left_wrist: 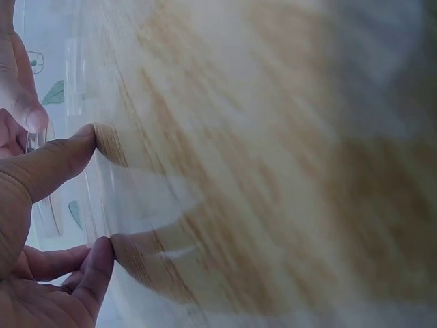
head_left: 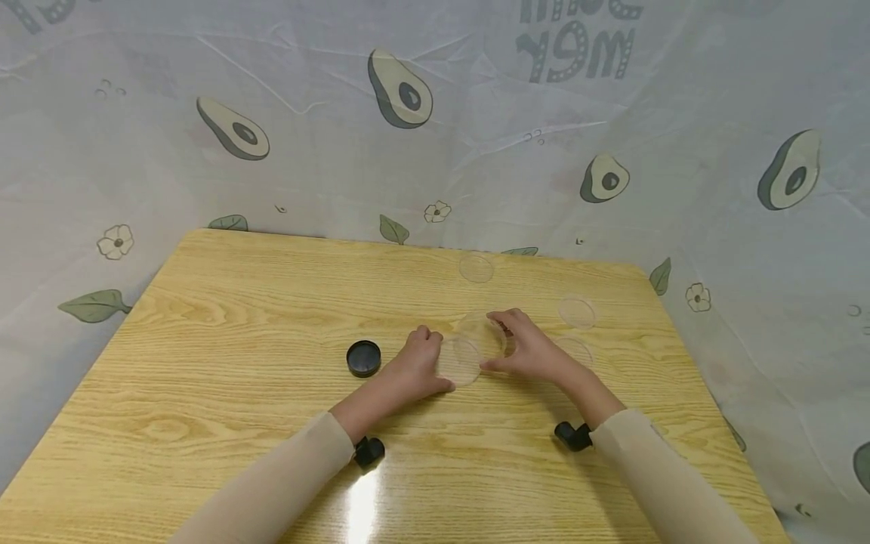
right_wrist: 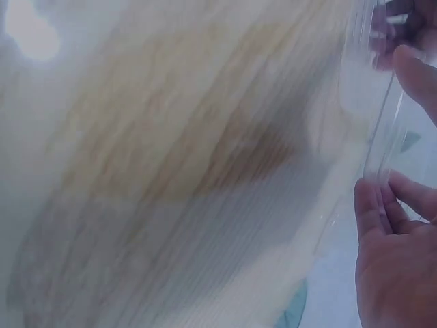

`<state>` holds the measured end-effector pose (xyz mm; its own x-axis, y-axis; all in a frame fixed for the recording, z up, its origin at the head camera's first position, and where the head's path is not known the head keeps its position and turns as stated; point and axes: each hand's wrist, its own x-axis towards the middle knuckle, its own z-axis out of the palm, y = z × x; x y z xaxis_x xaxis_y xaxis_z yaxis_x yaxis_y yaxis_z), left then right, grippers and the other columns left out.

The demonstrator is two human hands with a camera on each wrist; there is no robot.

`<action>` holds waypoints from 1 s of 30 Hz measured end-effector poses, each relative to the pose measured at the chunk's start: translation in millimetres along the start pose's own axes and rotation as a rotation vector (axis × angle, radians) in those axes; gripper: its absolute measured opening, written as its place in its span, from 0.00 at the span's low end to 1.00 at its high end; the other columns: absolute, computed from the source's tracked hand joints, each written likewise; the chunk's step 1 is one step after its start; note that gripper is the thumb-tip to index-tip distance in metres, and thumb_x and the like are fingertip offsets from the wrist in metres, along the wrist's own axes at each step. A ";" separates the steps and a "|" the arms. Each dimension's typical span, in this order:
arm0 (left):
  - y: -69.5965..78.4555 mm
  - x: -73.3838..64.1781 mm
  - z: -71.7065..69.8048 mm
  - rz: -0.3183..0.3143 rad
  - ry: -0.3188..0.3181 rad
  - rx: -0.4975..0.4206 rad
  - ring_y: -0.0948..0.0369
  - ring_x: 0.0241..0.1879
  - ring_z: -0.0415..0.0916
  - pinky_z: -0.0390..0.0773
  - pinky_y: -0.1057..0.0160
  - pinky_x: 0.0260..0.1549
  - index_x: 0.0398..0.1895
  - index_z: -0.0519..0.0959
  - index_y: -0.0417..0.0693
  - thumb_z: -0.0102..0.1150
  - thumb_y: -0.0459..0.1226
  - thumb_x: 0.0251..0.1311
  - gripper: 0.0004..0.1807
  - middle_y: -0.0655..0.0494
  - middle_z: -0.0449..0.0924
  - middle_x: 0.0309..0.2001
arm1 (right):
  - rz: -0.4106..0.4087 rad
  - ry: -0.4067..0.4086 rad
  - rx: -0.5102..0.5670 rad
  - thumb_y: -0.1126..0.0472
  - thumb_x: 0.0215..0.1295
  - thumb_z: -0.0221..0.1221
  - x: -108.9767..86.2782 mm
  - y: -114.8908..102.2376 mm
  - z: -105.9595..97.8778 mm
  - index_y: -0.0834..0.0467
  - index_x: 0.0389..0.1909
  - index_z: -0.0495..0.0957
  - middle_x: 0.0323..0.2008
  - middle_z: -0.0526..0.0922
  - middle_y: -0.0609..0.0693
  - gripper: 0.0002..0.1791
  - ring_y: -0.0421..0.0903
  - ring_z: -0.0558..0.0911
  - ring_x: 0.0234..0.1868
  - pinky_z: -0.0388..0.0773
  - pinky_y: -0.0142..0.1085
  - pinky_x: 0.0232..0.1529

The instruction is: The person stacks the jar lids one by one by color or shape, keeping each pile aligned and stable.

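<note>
My left hand point(head_left: 413, 369) grips the edge of a clear, shallow round dish, like a petri dish point(head_left: 458, 372), between thumb and fingertips, close over the table. Opposite it, my right hand point(head_left: 533, 351) holds a second clear round dish point(head_left: 484, 328) from its right side, with thumb and fingers spread round the rim. The two dishes overlap in the head view. In the left wrist view, thumb and fingertips meet at a thin transparent wall point(left_wrist: 102, 191). The right wrist view has the fingers point(right_wrist: 369, 212) at a clear rim point(right_wrist: 384, 130).
Left of my left hand stands a small black round container point(head_left: 363, 358). More clear round pieces lie at the back point(head_left: 476, 267) and on the right point(head_left: 576, 312), one partly behind my right wrist point(head_left: 578, 351). The wooden table point(head_left: 224, 340) meets a printed cloth point(head_left: 306, 174) behind.
</note>
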<state>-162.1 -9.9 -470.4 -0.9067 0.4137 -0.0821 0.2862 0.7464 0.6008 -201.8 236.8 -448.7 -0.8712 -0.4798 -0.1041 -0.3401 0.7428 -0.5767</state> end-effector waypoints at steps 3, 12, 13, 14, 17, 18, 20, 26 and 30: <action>-0.5 0.3 -1.0 0.001 -0.005 -0.006 0.46 0.57 0.72 0.80 0.49 0.59 0.66 0.70 0.30 0.81 0.45 0.54 0.44 0.36 0.70 0.59 | -0.047 -0.036 0.005 0.51 0.60 0.76 -2.5 -9.0 3.0 0.66 0.76 0.64 0.59 0.72 0.61 0.49 0.54 0.72 0.55 0.74 0.51 0.56; 0.0 2.3 -4.1 0.005 -0.017 -0.016 0.47 0.56 0.71 0.79 0.49 0.59 0.66 0.70 0.30 0.81 0.45 0.54 0.43 0.38 0.70 0.57 | -0.077 -0.097 -0.002 0.47 0.61 0.76 -4.0 -18.5 11.7 0.63 0.78 0.63 0.65 0.71 0.61 0.50 0.56 0.74 0.64 0.75 0.58 0.64; 0.2 2.4 -4.5 0.006 -0.019 -0.016 0.47 0.56 0.71 0.79 0.49 0.59 0.66 0.70 0.30 0.81 0.46 0.54 0.44 0.37 0.70 0.57 | -0.081 -0.100 -0.002 0.47 0.61 0.76 -3.8 -18.8 12.1 0.63 0.78 0.63 0.65 0.71 0.61 0.50 0.56 0.74 0.64 0.75 0.58 0.65; 0.5 2.4 -4.7 0.007 -0.020 -0.015 0.47 0.56 0.71 0.79 0.49 0.59 0.66 0.70 0.30 0.81 0.46 0.54 0.44 0.37 0.70 0.58 | -0.082 -0.103 -0.001 0.48 0.61 0.76 -3.7 -19.2 12.2 0.63 0.78 0.63 0.66 0.71 0.61 0.50 0.56 0.74 0.64 0.75 0.58 0.65; 1.0 3.0 -5.7 0.005 -0.026 -0.018 0.47 0.56 0.71 0.80 0.49 0.58 0.67 0.69 0.30 0.81 0.46 0.55 0.45 0.37 0.70 0.58 | -0.085 -0.112 0.002 0.49 0.61 0.75 -3.7 -21.0 11.9 0.63 0.78 0.62 0.66 0.71 0.61 0.50 0.56 0.73 0.65 0.75 0.58 0.66; 1.1 3.1 -6.0 0.005 -0.027 -0.021 0.47 0.56 0.71 0.80 0.49 0.58 0.67 0.69 0.30 0.81 0.46 0.55 0.45 0.37 0.70 0.58 | -0.088 -0.113 0.001 0.49 0.62 0.75 -3.6 -21.4 11.9 0.63 0.78 0.62 0.66 0.71 0.61 0.50 0.56 0.73 0.65 0.75 0.58 0.66; 1.2 3.4 -6.5 0.006 -0.028 -0.025 0.47 0.56 0.71 0.80 0.49 0.58 0.67 0.69 0.30 0.81 0.46 0.55 0.45 0.37 0.70 0.58 | -0.091 -0.114 -0.001 0.49 0.62 0.75 -3.3 -22.4 12.0 0.64 0.78 0.62 0.66 0.71 0.61 0.50 0.56 0.73 0.65 0.76 0.57 0.66; 1.7 4.0 -9.2 0.007 -0.031 -0.036 0.47 0.56 0.71 0.80 0.49 0.57 0.67 0.69 0.30 0.81 0.46 0.55 0.44 0.37 0.70 0.58 | -0.098 -0.105 -0.003 0.48 0.61 0.76 -2.2 -24.1 11.8 0.64 0.77 0.64 0.65 0.72 0.61 0.50 0.56 0.74 0.65 0.76 0.56 0.66; 2.2 3.7 -10.2 0.005 -0.033 -0.038 0.46 0.57 0.71 0.80 0.49 0.58 0.66 0.69 0.30 0.81 0.46 0.55 0.44 0.36 0.70 0.58 | -0.101 -0.104 -0.009 0.49 0.61 0.76 -2.2 -24.3 12.2 0.64 0.77 0.64 0.65 0.72 0.61 0.49 0.55 0.74 0.65 0.76 0.55 0.66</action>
<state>-168.0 -11.9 -461.3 -0.8944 0.4350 -0.1044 0.2783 0.7238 0.6314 -187.3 214.1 -444.3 -0.7910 -0.5978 -0.1301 -0.4275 0.6922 -0.5814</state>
